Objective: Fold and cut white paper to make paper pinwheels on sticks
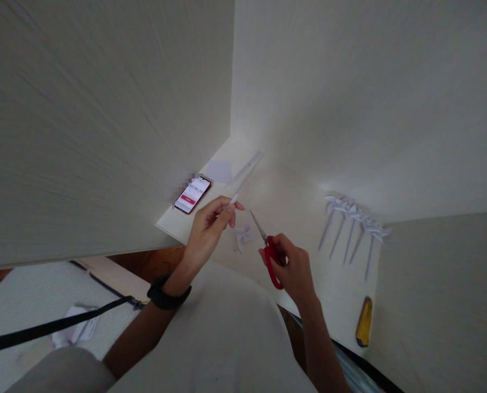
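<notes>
- Nearest the camera, a dark strap [55, 326] crosses the lower left above a pale woven mat [18, 305], where a crumpled bit of white paper [74, 326] lies.
- The left forearm rises from there with a black wristband [167, 295] on the wrist.
- The right hand [294, 270] grips red-handled scissors [270, 254]: fingers are closed through and around the handle loops, and the slim blades point up and left, seemingly together, though they are too fine to tell for sure.
- The left hand [208, 226] is raised over the near edge of the pale wooden desk [292, 202], thumb and fingertips pinched on a thin white paper stick [234, 200] that pokes out past the fingertips, near the scissor tips but apart from them.
- Between the two hands, on the desk, lies a small folded white paper pinwheel head [243, 236].
- At the desk's right near edge rests a yellow utility knife [364, 322].
- Farther right, a row of finished white paper pinwheels [352, 226] on sticks lies side by side.
- Left of the hands, a phone [192, 195] with a lit screen lies face up.
- Beyond it are a pale paper square [219, 171] and a clear ruler [247, 166], close to the corner of the wood-grain panels.
</notes>
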Motion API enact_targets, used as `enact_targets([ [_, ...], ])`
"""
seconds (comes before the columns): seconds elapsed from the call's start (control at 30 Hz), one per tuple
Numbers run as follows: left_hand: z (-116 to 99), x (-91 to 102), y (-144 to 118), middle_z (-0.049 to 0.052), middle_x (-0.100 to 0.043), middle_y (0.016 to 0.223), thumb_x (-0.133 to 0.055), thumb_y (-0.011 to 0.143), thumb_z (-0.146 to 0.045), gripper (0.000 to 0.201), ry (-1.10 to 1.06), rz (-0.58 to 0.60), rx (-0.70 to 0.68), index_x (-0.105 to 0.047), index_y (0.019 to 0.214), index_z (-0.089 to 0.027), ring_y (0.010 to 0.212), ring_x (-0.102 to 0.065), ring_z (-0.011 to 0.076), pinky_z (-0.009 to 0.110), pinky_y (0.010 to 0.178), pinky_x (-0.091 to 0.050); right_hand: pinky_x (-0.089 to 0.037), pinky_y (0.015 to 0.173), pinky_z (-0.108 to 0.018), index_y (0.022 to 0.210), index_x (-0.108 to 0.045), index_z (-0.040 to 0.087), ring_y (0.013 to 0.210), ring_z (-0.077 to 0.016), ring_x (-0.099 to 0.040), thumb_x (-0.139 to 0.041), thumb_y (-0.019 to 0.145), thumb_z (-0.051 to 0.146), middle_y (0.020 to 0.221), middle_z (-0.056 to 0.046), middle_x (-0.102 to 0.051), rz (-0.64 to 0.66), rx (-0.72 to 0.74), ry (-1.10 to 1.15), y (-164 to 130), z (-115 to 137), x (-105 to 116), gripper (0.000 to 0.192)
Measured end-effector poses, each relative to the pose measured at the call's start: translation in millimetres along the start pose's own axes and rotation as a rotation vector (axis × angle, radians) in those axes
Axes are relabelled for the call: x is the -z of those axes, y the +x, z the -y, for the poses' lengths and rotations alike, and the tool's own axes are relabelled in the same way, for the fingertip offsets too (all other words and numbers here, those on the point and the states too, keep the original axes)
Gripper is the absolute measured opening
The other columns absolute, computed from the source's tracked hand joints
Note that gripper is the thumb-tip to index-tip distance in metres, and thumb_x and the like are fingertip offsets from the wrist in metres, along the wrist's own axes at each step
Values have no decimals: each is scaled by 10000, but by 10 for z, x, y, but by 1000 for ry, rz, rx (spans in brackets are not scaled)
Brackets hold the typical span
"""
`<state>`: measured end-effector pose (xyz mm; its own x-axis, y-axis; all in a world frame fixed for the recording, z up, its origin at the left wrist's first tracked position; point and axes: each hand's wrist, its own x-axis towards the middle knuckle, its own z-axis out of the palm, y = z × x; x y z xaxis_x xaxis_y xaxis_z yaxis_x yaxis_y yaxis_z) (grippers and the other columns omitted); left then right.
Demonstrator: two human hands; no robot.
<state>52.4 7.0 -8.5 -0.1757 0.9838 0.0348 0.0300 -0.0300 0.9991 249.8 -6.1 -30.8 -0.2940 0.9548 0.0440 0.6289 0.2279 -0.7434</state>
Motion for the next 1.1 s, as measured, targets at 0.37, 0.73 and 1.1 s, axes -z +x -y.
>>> enact_targets([
  [0.37, 12, -20, -17, -20, -473, 605, -441, 960, -455, 389, 1, 111, 40, -686, 825, -185, 561, -379, 120, 269, 538, -274, -453, 574, -229, 885, -583, 197, 573, -132, -591, -634, 819, 339, 683, 4, -666, 5, -69, 108, 44, -29, -38, 165],
  [0.73, -4, -27, -8, -42, -462, 556, -474, 952, -406, 284, -15, 100, 53, -630, 852, -191, 520, -395, 107, 245, 501, -267, -485, 600, -248, 896, -538, 204, 626, -136, -586, -618, 792, 264, 799, -28, -675, -79, -40, 110, 50, -22, -46, 144],
  [1.1, 34, -38, -3, -50, -443, 539, -471, 958, -398, 295, -31, 142, 58, -574, 775, -191, 501, -357, 101, 257, 498, -247, -356, 476, -203, 654, -447, 214, 477, -88, -424, -672, 781, 424, 543, 57, -503, -41, -25, 87, 53, 215, 15, 333],
])
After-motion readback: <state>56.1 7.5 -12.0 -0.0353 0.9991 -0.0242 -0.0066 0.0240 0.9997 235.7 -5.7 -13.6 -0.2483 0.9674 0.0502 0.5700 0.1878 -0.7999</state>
